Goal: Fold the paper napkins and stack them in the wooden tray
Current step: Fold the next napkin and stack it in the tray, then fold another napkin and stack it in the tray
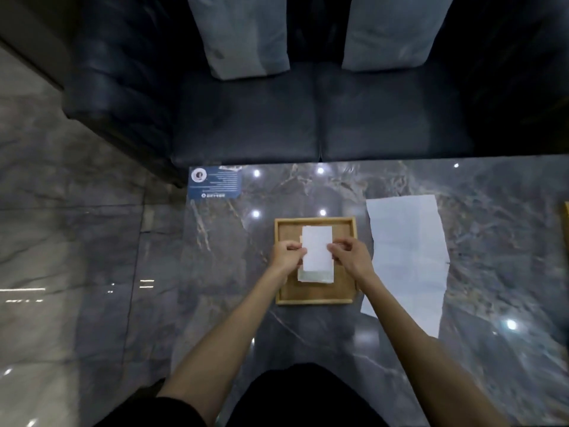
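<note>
Hands met over the wooden tray [314, 298] on the counter [492, 241]: the left hand [288, 252] and right hand [349, 254] each pinched a side edge of the folded napkin [317, 248], held above the stacked napkin [315, 276]; an unfolded napkin [406, 257] lay just right.

both hands, left hand [288, 253] and right hand [348, 252], pinching a folded napkin [317, 249] over the wooden tray [314, 295], unfolded napkin [406, 257] just right of it, marble table [215, 272]

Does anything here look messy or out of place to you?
Mostly tidy. The unfolded napkin right of the wooden tray lies crooked with wavy edges. In the tray, the folded napkin both hands hold sits slightly off the one beneath, so the stack isn't square.
</note>
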Action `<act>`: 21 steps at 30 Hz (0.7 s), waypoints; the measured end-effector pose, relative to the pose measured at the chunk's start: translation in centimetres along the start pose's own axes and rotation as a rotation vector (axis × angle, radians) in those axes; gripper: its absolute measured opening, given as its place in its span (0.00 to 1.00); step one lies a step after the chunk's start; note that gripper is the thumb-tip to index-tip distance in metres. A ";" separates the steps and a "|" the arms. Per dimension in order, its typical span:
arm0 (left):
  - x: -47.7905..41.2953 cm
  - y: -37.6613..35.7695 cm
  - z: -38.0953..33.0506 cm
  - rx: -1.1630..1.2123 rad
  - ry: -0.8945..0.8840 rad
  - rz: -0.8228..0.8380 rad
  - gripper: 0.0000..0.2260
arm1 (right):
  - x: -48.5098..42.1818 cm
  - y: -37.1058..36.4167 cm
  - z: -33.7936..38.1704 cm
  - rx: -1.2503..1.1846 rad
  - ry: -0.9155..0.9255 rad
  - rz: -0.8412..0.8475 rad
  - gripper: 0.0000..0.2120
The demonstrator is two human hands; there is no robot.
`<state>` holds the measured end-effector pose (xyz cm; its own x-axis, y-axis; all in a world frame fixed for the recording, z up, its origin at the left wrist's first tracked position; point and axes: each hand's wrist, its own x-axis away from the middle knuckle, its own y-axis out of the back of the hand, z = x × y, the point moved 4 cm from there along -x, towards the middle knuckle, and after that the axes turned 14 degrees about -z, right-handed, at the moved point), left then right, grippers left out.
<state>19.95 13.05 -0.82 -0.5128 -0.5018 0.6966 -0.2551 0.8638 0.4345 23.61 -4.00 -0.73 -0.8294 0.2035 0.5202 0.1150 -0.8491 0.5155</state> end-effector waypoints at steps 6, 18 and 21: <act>-1.9 -2.7 4.5 -0.094 0.040 -0.126 0.09 | -1.4 -2.7 -4.8 0.056 -0.048 -0.027 0.10; -1.2 -4.0 4.4 -0.196 -0.057 -0.309 0.05 | -1.6 -2.7 -7.6 0.043 -0.049 -0.089 0.13; 1.1 -4.9 2.8 -0.306 -0.314 -0.476 0.05 | -1.4 0.8 -9.2 -0.025 -0.062 -0.258 0.08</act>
<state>18.31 8.42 -3.76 -0.6281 -0.7499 0.2077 -0.2926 0.4749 0.8300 19.85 -9.41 -7.33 -0.7944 0.4440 0.4146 -0.1102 -0.7765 0.6204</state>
